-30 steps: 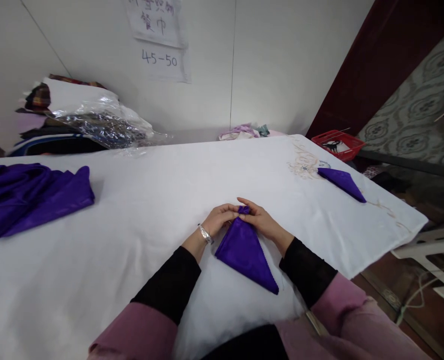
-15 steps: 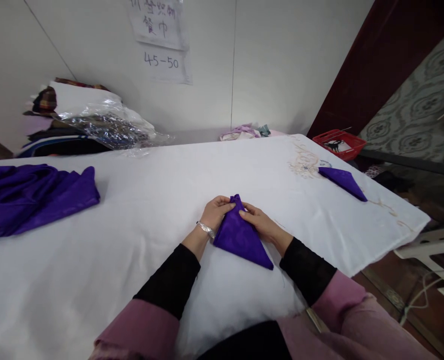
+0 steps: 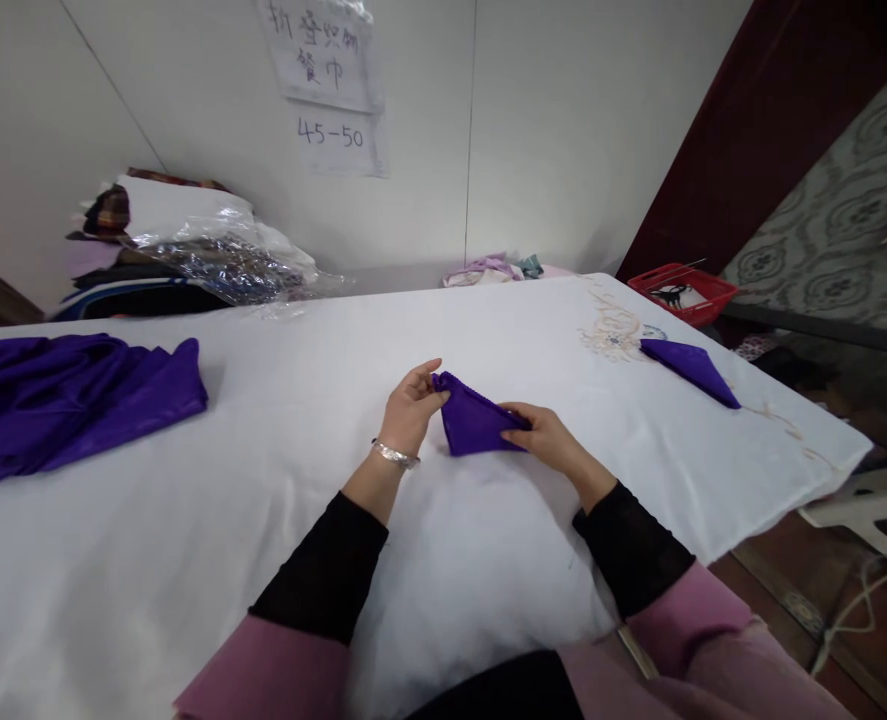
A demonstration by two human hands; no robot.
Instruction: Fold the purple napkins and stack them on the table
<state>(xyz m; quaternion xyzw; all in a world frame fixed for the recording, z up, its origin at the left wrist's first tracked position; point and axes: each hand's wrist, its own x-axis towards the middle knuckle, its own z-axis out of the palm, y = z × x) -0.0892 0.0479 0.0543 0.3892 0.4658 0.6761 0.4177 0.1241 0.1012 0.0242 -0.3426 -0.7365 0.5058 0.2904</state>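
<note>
A purple cloth napkin [image 3: 474, 425], folded into a flat triangular shape, is stretched between my two hands over the white tablecloth. My left hand [image 3: 411, 408] pinches its upper left corner between thumb and fingers. The right-hand end is gripped by my right hand [image 3: 542, 436], thumb on the near side, so that tip is hidden. Another folded purple napkin [image 3: 689, 372] lies to the right on the table. At the far left sits a loose heap of purple cloth [image 3: 83, 400].
A white tablecloth [image 3: 300, 400] with embroidery covers the table. Folded fabrics in clear plastic [image 3: 218, 255] stand at the back left. A red basket [image 3: 683, 292] is by the right back corner, pink cloth [image 3: 488, 268] along the wall. A white plastic chair [image 3: 863, 510] stands at right.
The napkin has been turned from pointing upward to lying sideways between my hands. My left hand has shifted left and up; my right hand has moved to the napkin's other end.
</note>
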